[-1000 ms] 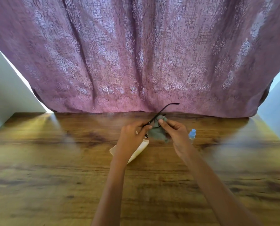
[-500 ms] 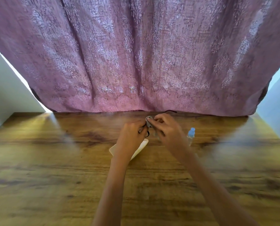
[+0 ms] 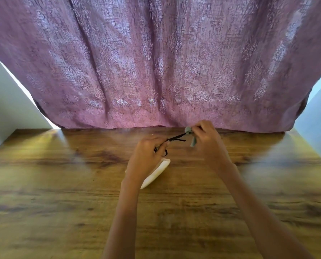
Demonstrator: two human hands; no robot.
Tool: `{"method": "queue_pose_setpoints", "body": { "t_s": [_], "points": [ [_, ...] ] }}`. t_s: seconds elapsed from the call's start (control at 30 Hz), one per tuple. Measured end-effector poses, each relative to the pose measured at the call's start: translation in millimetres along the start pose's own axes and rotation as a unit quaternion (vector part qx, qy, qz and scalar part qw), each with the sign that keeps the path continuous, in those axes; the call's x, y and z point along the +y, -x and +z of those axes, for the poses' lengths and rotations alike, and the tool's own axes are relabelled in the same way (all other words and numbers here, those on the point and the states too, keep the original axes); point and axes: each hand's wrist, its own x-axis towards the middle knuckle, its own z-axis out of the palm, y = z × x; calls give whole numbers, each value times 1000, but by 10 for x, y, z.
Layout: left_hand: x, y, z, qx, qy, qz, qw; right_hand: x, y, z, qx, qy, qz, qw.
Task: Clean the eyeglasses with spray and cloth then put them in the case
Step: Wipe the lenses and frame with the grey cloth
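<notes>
Forearms enter from the near edge and cross a wooden table [image 3: 62, 193] toward its far side, where all the work is gathered. Nearest along that line we note the cream eyeglass case [image 3: 158, 171], lying on the table directly under the left wrist and partly hidden by it; whether it is open we cannot tell. Its position close below the hands suits, in our judgement, a short transfer once wiping is finished.

Beyond it, the left hand [image 3: 146, 157] is clenched around the front of the black eyeglasses [image 3: 171, 139], which are held clear of the table. The lenses are hidden in the fist. One temple arm runs out to the right, and a second shows just beneath it. We judge that the left hand serves as an anchor so the frame does not twist.

Farther still, the right hand [image 3: 208, 141] pinches a grey-green cleaning cloth [image 3: 189, 130] around the tip of that temple arm, a loose tail hanging below. The cloth wraps the arm so both sides are rubbed at once.

Behind hangs a mauve patterned curtain [image 3: 156, 62]. No spray bottle is visible.
</notes>
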Motion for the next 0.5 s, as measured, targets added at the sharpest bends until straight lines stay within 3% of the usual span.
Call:
{"method": "queue_pose_setpoints", "body": {
  "t_s": [0.27,0.37,0.5],
  "points": [
    [19,3,-52,22,9,-1,1000,220,69,60,44,-17,104,994],
    [-14,5,-124,78,23,-39,996,225,104,70,78,-68,186,977],
    [-22,6,-129,109,17,-59,992,6,82,99,40,-160,198,966]
  ]
}}
